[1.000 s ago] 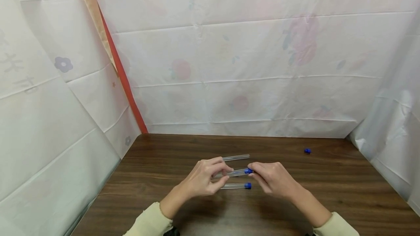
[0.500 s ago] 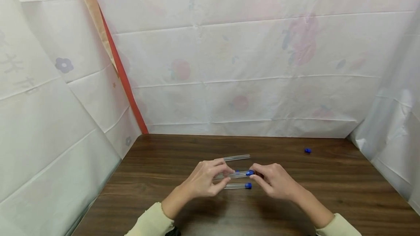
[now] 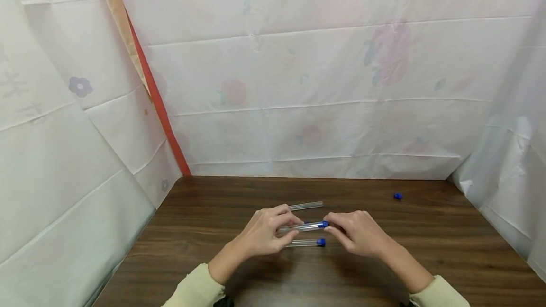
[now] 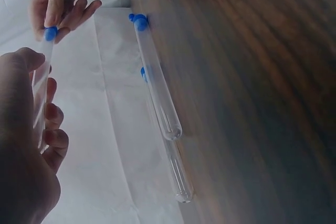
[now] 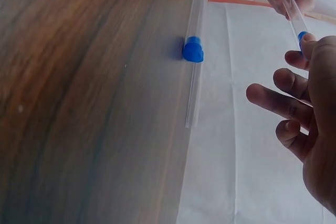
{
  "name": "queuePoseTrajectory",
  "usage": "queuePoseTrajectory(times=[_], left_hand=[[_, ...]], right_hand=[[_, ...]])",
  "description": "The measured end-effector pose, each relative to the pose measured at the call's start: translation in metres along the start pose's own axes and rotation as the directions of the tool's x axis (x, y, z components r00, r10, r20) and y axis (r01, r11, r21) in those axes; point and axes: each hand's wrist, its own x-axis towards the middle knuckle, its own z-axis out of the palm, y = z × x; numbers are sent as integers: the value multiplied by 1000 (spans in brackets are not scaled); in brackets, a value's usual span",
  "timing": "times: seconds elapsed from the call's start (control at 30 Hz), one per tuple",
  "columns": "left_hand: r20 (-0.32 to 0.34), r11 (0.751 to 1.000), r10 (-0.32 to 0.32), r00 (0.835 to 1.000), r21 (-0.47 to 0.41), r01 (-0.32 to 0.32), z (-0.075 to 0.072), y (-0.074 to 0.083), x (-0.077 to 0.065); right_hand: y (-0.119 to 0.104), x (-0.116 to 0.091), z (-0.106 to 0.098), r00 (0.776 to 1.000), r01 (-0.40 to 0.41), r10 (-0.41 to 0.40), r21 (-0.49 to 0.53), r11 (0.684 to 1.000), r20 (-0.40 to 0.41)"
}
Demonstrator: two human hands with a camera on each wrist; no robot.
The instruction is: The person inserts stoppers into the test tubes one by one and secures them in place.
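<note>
The left hand (image 3: pixel 273 231) grips a clear tube (image 3: pixel 310 226), thumb on the near side and fingers curled round the far side. The tube is raised above the table (image 3: pixel 192 240), lying nearly level from left to right, over the middle of the top. At its right end the right hand (image 3: pixel 356 233) pinches the blue cap (image 3: pixel 325 224) between thumb and forefinger; its other fingers are loosely bent and spread, clear of the tube. The cap sits at the tube's mouth, though how far it is pushed in cannot be told, since the fingertips cover part of it.

Below and nearer, the near tube (image 3: pixel 304 243) lies on the wood with a near cap (image 3: pixel 321 242) on its right end. On the far side lies the far tube (image 3: pixel 307 206), its right end bare and its left end hidden by the left hand. A spot of blue (image 3: pixel 305 223) shows just beyond the held tube, perhaps another cap on the table. A loose cap (image 3: pixel 397 196) lies well apart, near the far right corner.

A white sheet (image 3: pixel 273 84) hangs behind the table, with a red strip (image 3: pixel 159 105) at the left.
</note>
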Motion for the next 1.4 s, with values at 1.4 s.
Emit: queuePoseTrajectory(times=[1.4], left_hand=[[30,982,-151,988,117,147,-18,-15,-16]], right_hand=[[27,-19,-22,981,-192,195,-136,972,8]])
